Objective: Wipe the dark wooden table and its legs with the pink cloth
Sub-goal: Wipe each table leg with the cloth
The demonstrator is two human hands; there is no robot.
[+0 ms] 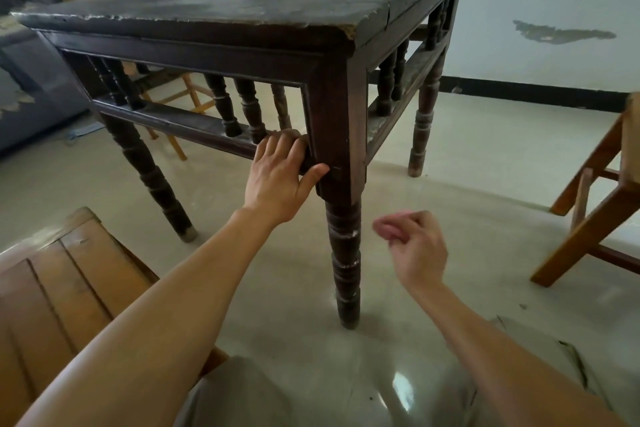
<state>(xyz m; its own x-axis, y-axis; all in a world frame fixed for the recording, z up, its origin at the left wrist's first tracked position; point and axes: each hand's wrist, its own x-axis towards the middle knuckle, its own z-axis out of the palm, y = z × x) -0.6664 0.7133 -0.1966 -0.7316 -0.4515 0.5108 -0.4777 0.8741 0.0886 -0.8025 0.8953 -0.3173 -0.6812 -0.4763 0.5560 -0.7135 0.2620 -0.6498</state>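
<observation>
- Head cam: dark wooden table (pixel 242 0) fills 12 o'clock, near leg (pixel 344 253) dead centre.
- Left hand (pixel 280 180) grips the lower rail by that corner.
- Right hand (pixel 415 250), 3 o'clock of the leg and not touching it, bunches the pink cloth (pixel 386 227).
- Wooden seat (pixel 69 270) at 8 o'clock, stool (pixel 595 211) at 3.

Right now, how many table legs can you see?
3. Near leg at the front corner, just left of the cloth; left leg at the front left; right leg farther back. A fourth may be hidden behind the table.
</observation>
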